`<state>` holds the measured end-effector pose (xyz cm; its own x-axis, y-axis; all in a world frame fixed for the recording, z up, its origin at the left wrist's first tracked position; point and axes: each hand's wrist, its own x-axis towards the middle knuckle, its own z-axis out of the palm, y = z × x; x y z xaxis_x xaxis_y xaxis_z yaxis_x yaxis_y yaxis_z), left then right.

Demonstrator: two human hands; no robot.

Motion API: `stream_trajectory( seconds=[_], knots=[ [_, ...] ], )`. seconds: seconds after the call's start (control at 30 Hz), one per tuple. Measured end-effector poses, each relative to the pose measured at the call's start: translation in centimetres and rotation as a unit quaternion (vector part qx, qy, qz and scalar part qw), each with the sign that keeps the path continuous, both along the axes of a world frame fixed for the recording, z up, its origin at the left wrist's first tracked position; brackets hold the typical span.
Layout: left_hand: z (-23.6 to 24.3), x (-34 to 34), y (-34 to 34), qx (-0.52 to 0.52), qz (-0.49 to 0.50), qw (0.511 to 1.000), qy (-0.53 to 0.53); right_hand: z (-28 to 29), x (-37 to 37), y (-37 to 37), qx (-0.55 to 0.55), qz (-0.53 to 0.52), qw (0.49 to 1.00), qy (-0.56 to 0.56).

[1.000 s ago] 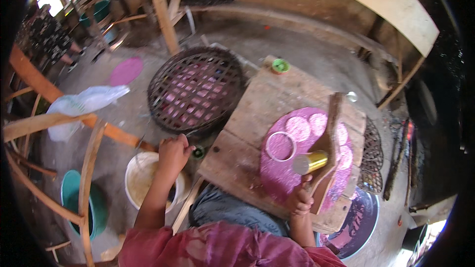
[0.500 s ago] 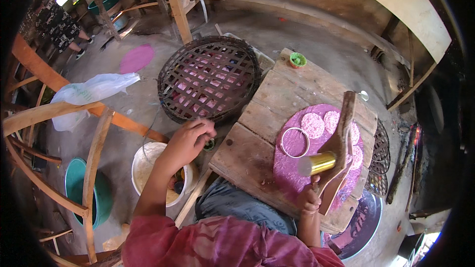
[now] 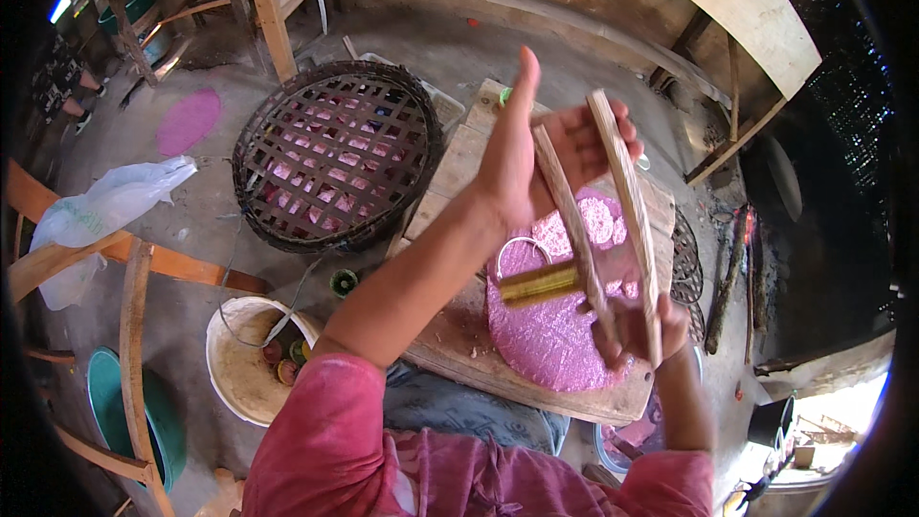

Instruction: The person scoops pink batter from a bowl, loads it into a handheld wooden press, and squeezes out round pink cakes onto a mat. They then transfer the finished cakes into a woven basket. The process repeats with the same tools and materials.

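Observation:
My right hand (image 3: 646, 330) grips the lower end of a wooden press, two long bars (image 3: 624, 201) with a gold cylinder (image 3: 538, 284) sticking out to the left. Close to the bars' upper ends, my left hand (image 3: 546, 153) is open, thumb up and fingers spread behind the wood. I cannot tell whether it touches the bars. Beneath the press, a round pink sheet (image 3: 546, 354) lies on the wooden table (image 3: 459, 356). On the sheet are a pale ring (image 3: 499, 260) and several lacy pink discs (image 3: 596, 220), partly hidden by the press.
A round lattice basket (image 3: 335, 158) over pink pieces stands left of the table. Nearer are a white bucket (image 3: 222, 364), a small dark-green cup (image 3: 344, 281) and a teal tub (image 3: 144, 412). Wooden rails (image 3: 134, 325) bear a plastic bag (image 3: 105, 201). Fire (image 3: 747, 227) glows at right.
My left hand has moved from beside the basket, right and up to the press, and its fingers have spread. The press has turned, so both bars show. The view has shifted right.

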<state>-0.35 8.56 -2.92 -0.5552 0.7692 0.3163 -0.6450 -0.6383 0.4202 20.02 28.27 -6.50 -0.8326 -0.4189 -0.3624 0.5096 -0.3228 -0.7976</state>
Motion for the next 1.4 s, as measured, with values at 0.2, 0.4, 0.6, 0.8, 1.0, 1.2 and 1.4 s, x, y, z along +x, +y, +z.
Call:
stream_trajectory(
  seconds=[0.2, 0.4, 0.6, 0.8, 1.0, 1.2, 1.4],
  knots=[
    [-4.9, -4.7, 2.8, 0.118, 0.018, 0.989, -0.081, 5.0, -4.8, 1.0, 0.239, 0.027, 0.968, -0.068],
    [-11.1, -5.6, 2.1, 0.148, 0.052, 0.975, -0.159, 3.6, -6.6, -1.3, 0.319, 0.056, 0.941, -0.102],
    [-12.0, -6.9, 1.8, 0.14, 0.051, 0.975, -0.164, 2.9, -7.5, -1.9, 0.381, 0.047, 0.92, -0.076],
    [-12.2, -6.9, 4.0, 0.146, 0.051, 0.966, -0.205, 3.6, -7.7, -1.0, 0.465, 0.04, 0.882, -0.063],
    [-12.8, -4.8, 5.2, 0.129, 0.064, 0.958, -0.249, 4.6, -6.2, -0.7, 0.51, 0.037, 0.854, -0.092],
    [-12.3, -2.2, 4.5, 0.069, 0.094, 0.952, -0.283, 4.6, -4.6, -0.9, 0.496, 0.038, 0.86, -0.117],
    [-11.1, -1.8, 2.2, 0.004, 0.12, 0.947, -0.297, 2.7, -4.0, -2.1, 0.445, 0.016, 0.885, -0.138]
  ],
)
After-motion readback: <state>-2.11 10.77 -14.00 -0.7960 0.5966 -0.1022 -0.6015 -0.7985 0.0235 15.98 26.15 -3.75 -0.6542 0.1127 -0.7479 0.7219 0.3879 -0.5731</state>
